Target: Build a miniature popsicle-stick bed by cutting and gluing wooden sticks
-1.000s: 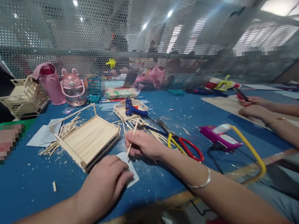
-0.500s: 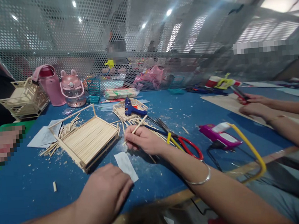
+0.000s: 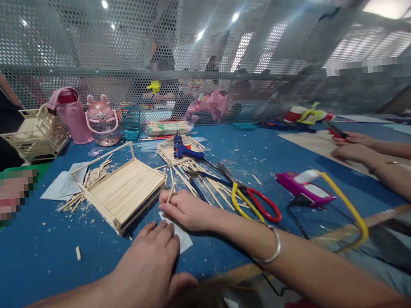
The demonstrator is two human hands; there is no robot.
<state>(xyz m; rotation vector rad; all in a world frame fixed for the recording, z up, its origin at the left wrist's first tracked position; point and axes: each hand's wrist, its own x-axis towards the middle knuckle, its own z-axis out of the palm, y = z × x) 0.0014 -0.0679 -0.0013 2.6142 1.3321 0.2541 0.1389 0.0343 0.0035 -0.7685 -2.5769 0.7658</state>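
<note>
1. My left hand (image 3: 149,253) lay palm down at the near edge, fingers loosely extended and thumb spread away, gripping nothing that I could see; its fingertips overlapped the white paper slip (image 3: 183,238).
2. My right hand (image 3: 185,210) was closed in a pinch between thumb and fingers on a short wooden stick (image 3: 171,193), which stood tilted just above the slip. I take this hand as the clock's centre below.
3. At three o'clock lay scissors (image 3: 266,205) with red and yellow handles, and farther along the same line a purple device (image 3: 306,189) with a pale panel.
4. At ten o'clock, near my hands, sat the slatted stick platform (image 3: 126,188), with a raised rail frame along its left side.
5. At twelve, a blue glue gun (image 3: 187,150) rested on a smaller stick frame (image 3: 166,152).
6. Toward half past two, another person's hand (image 3: 357,142) held a red-and-black tool.
7. Beyond the glue gun, a clear packet of sticks (image 3: 170,128) carried green and red print, too blurred to read.
8. Between ten and eleven stood a clear pink-lidded bottle (image 3: 102,121), its pale marking too small to read.
</note>
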